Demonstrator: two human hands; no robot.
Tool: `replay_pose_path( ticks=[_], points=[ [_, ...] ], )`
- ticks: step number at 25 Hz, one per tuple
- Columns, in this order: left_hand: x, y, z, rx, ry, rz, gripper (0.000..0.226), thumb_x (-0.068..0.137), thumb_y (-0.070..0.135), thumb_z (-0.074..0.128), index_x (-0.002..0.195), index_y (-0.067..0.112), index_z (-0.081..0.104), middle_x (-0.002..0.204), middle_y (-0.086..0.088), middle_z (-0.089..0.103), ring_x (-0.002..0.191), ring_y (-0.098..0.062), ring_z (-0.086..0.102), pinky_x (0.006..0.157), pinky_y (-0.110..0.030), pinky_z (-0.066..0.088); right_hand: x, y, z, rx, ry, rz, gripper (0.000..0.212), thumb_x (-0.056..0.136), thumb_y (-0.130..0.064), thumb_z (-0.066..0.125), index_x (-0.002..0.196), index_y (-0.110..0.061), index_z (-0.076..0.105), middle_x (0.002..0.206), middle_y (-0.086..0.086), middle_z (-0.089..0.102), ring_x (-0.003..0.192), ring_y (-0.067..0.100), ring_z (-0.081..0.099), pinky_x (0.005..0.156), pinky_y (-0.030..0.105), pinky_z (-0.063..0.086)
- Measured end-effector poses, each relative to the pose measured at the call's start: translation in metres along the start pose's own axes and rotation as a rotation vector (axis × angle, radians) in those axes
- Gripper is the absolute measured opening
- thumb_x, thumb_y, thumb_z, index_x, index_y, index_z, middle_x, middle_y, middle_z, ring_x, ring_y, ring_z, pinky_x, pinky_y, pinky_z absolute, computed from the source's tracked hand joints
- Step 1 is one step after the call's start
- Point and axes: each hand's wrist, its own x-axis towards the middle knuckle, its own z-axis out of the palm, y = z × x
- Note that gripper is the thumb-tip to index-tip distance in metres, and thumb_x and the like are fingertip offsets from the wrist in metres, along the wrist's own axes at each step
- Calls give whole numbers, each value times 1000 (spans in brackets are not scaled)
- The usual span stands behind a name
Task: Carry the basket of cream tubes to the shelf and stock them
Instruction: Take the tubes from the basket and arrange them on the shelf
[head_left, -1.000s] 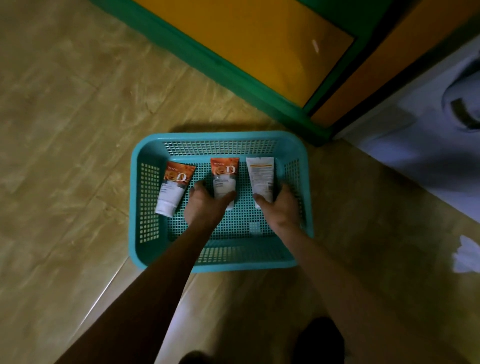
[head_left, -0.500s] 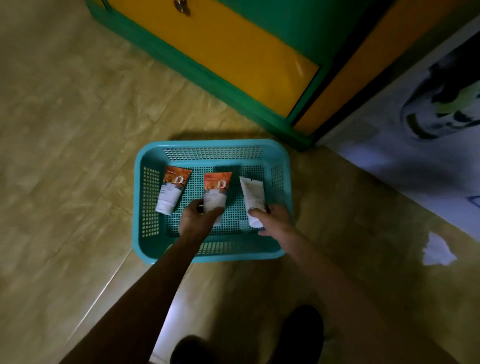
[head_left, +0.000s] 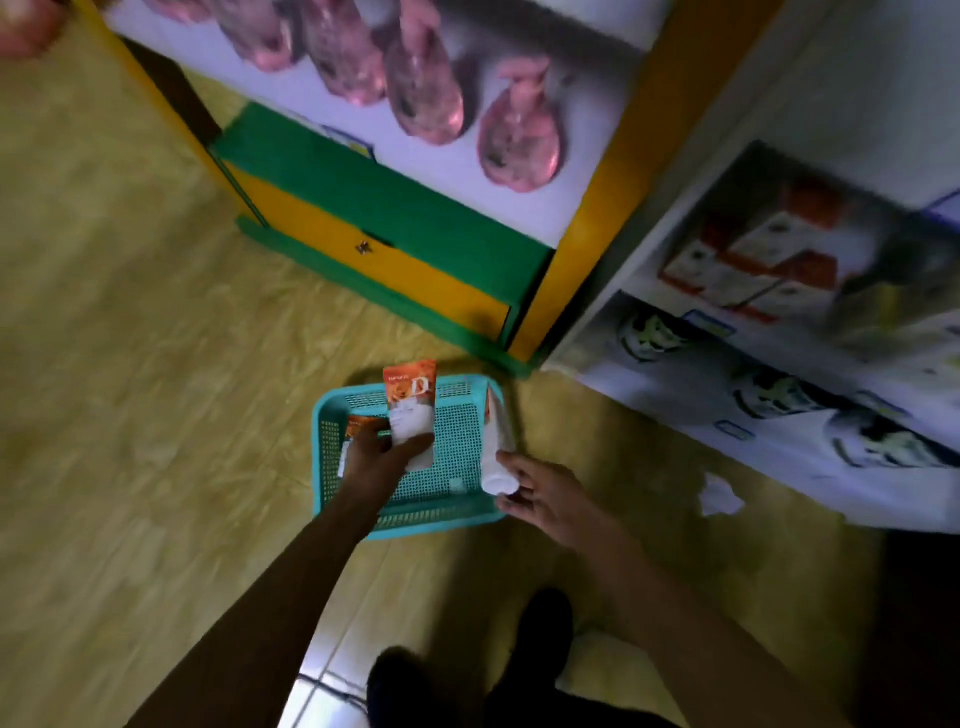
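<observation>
Each hand grips a tube: left hand (head_left: 379, 457), right hand (head_left: 540, 488), lifting from the basket (head_left: 441, 506); shelf (head_left: 649, 291) next.

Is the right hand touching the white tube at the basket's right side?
Touching. The head view shows the right hand with its fingers wrapped around the capped lower end of the white tube, which is tilted over the right edge of the teal basket.

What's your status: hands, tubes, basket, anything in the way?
Left hand grips one tube; right hand grips another. Third tube in basket on floor. Nothing blocking.
</observation>
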Motion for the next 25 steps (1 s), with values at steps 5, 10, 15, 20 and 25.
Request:
replay_pose_path(
  ticks=[5,10,15,20,25],
  points=[
    [-90,107,-4,5,-68,57,23,84,6,75,105,-3,72,80,-10,76,62,-13,69,53,-23,53,-118,-49,32,21,-53,-79,11,93,-10,62,101,-2,64,108,19,65,100,30,64,70,34,61],
    [-170,202,-10,20,-128,171,23,81,5,78,97,10,63,87,-4,75,72,-14,71,62,-26,58,-238,-105,62,43,-129,-147,48,72,-11,56,118,-1,52,97,16,64,84,30,67,70,42,60],
    [-230,284,-3,-20,-190,243,51,80,6,79,121,-1,50,108,-13,69,86,-22,69,58,-21,59,-344,-139,61,72,-88,-285,43,67,-8,53,109,2,55,82,11,64,72,23,60,61,35,57],
    [-279,343,12,-4,-260,318,58,77,11,83,122,5,46,107,-8,68,94,-23,68,69,-28,56,-414,-165,51,96,-57,-388,16,89,-6,47,103,-3,56,84,8,61,70,19,58,61,30,51],
    [-315,390,41,14,-309,387,59,77,13,84,123,2,48,109,-9,69,98,-25,69,66,-28,58,-448,-195,49,65,-22,-503,19,90,-30,65,96,-12,61,76,4,65,62,15,61,62,29,51]
  ],
)
